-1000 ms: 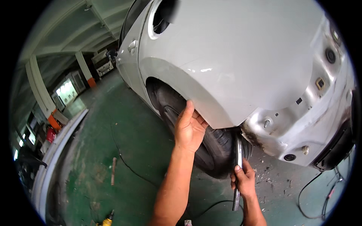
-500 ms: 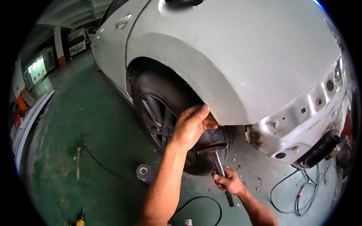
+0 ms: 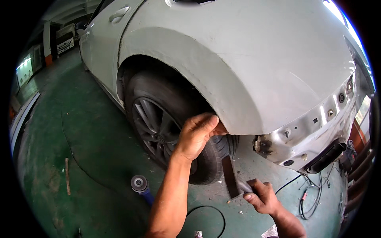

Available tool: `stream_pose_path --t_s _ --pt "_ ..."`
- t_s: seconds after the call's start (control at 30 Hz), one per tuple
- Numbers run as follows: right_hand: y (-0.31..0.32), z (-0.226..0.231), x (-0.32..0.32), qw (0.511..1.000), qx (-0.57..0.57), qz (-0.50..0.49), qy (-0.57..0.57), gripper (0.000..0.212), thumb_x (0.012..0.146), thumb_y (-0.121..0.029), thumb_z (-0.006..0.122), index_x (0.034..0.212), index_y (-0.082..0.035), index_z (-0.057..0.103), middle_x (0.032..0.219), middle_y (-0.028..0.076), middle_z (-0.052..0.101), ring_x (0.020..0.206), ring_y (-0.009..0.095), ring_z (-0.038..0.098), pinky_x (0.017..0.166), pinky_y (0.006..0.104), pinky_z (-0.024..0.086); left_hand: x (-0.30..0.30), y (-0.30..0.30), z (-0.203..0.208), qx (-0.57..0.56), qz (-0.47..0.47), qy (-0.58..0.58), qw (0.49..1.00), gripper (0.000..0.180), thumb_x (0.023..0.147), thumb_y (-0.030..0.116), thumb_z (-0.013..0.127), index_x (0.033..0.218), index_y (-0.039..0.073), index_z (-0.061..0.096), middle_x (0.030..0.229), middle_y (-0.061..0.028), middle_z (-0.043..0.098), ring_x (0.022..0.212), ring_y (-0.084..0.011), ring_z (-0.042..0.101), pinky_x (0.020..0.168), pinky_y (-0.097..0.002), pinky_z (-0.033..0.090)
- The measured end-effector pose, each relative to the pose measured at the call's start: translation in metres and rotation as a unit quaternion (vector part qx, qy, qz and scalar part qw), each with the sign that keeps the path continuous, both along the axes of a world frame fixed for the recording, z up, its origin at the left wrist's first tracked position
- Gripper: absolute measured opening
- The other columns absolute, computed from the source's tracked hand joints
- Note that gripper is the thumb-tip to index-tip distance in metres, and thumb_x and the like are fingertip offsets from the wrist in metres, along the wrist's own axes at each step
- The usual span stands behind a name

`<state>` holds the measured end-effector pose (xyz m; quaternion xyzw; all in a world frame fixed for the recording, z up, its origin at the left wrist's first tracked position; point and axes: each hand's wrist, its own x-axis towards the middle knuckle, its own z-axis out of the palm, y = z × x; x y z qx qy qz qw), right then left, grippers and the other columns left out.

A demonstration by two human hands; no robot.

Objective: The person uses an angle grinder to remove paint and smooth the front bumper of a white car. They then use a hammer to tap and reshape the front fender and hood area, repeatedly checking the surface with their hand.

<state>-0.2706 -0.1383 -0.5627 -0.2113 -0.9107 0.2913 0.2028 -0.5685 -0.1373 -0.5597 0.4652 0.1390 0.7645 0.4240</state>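
Observation:
My left hand (image 3: 195, 137) pinches the lower rear edge of the white car's fender (image 3: 242, 109), thumb outside. Its fingertips are partly hidden behind that edge. In front of the rear tyre (image 3: 216, 160), my right hand (image 3: 264, 197) is wrapped around the handle of a hammer (image 3: 230, 174). The hammer's long, flat head is turned toward me, below the fender edge and apart from it. Left of my hands, the grey alloy wheel (image 3: 152, 123) sits inside the wheel arch.
An angle grinder (image 3: 139, 184) lies on the green floor left of my forearm. Beyond it are a thin brown strip (image 3: 67, 176) and a dark cable (image 3: 75, 158). The bare rear panel (image 3: 313, 123) shows on the right, with coiled cables (image 3: 307, 202) on the floor below.
The hammer has swung down and right, away from the fender edge, and its head has turned. My left hand keeps its hold on the edge. The view has shifted slightly.

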Motion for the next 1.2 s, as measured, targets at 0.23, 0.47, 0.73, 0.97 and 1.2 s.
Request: stream_pose_path --t_s 0.23,0.47,0.73,0.97,1.2 --pt "-0.008 0.036 -0.044 0.978 0.209 0.016 0.022 0.042 0.09 -0.032 0.076 0.111 -0.001 0.055 0.066 0.011 0.064 0.053 0.032 0.065 0.05 0.0405 0.051 0.003 -0.008 -0.003 -0.034 -0.061 0.044 0.997 0.024 0.1 0.011 0.059 0.117 -0.004 0.069 0.103 -0.014 0.073 0.094 -0.022 0.07 0.086 -0.0353 0.057" --pt "-0.015 0.051 -0.062 0.969 0.246 0.0 -0.011 0.042 0.09 -0.032 0.074 0.113 -0.001 0.056 0.067 0.012 0.065 0.053 0.032 0.065 0.046 0.0419 0.05 0.004 -0.019 -0.003 -0.115 -0.067 0.05 0.99 0.021 0.094 0.008 0.065 0.111 -0.006 0.069 0.098 -0.0136 0.072 0.089 -0.0235 0.07 0.082 -0.0372 0.06" --pt "-0.012 0.048 -0.069 0.974 0.218 -0.066 -0.017 0.041 0.091 -0.034 0.072 0.114 -0.004 0.057 0.069 0.013 0.066 0.055 0.034 0.065 0.045 0.0427 0.05 0.011 -0.012 -0.012 -0.096 -0.103 0.018 0.99 0.028 0.088 0.01 0.071 0.114 0.001 0.07 0.102 -0.012 0.072 0.092 -0.0265 0.07 0.08 -0.0383 0.059" --pt "-0.028 0.066 -0.061 0.947 0.308 0.066 -0.055 0.044 0.089 -0.034 0.076 0.116 -0.003 0.059 0.072 0.011 0.066 0.053 0.031 0.064 0.05 0.0416 0.052 0.013 -0.008 -0.018 -0.072 -0.126 0.013 0.989 0.029 0.093 0.006 0.065 0.121 -0.001 0.068 0.106 -0.0139 0.071 0.096 -0.0255 0.07 0.086 -0.0379 0.059" --pt "-0.024 0.052 -0.069 0.977 0.212 0.022 0.014 0.038 0.091 -0.035 0.072 0.111 -0.006 0.058 0.067 0.01 0.064 0.05 0.032 0.063 0.044 0.0421 0.05 0.006 -0.006 -0.026 -0.072 -0.104 0.075 0.989 0.03 0.097 0.005 0.059 0.125 -0.001 0.066 0.11 -0.0133 0.071 0.102 -0.0249 0.068 0.089 -0.0384 0.058"
